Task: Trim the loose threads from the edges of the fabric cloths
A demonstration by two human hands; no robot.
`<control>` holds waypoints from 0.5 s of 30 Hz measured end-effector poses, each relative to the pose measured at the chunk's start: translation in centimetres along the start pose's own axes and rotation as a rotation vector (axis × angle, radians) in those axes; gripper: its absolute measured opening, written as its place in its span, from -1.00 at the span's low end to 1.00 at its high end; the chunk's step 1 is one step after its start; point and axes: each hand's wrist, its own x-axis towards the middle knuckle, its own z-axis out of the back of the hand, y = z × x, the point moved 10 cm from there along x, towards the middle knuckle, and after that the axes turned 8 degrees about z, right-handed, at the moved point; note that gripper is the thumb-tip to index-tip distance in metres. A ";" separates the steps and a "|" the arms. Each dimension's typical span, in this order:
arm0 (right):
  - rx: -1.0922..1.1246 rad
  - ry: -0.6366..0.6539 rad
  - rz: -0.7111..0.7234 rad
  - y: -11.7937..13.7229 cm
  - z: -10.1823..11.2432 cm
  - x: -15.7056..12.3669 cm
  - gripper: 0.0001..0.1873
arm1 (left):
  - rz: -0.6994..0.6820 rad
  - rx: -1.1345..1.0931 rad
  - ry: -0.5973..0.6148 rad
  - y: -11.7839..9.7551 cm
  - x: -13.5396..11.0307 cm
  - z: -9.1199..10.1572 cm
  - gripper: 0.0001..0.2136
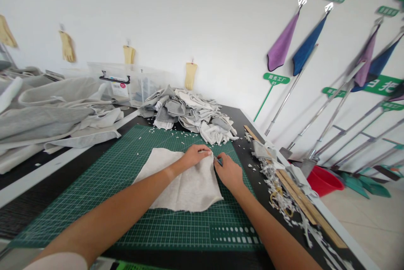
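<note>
A pale grey-white cloth [189, 185] lies spread on the green gridded cutting mat [139, 228]. My left hand [196, 156] is closed on the cloth's far right corner, pinching its edge. Just to the right, my right hand [229, 171] grips a small blue-handled cutter [218, 161], its tip at the cloth's right edge near that corner. The fingers hide most of this tool, so I cannot tell whether it is snips or small scissors.
Behind the mat rises a heap of grey and white cloths [189, 110]. More fabric [57, 110] is piled at left, near a clear plastic box [120, 82]. Along the right edge lie wooden strips [299, 198], shredded scraps [269, 177] and yellow-handled scissors [277, 198].
</note>
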 end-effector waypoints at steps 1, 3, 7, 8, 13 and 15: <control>0.016 -0.048 0.024 0.3 0.5 0.0 -0.67 | -0.006 0.004 -0.007 -0.1 0.0 0.0 -0.75; 0.082 -0.139 0.101 1.0 1.5 0.1 -0.63 | -0.018 0.010 -0.015 -0.4 -0.1 0.0 -0.75; 0.320 -0.151 0.214 2.0 1.4 0.4 -0.57 | -0.050 0.022 0.004 -1.5 -0.5 -0.4 -0.77; 0.372 -0.132 0.219 2.1 1.0 0.5 -0.57 | -0.051 0.033 0.006 -1.7 -0.6 -0.5 -0.77; 0.550 -0.090 0.201 1.5 0.1 1.0 -0.60 | -0.021 0.113 0.004 -2.6 -0.7 -0.2 -0.72; 0.616 -0.128 0.169 0.8 0.9 1.1 -0.60 | -0.040 0.157 0.073 -3.2 -0.6 0.3 -0.70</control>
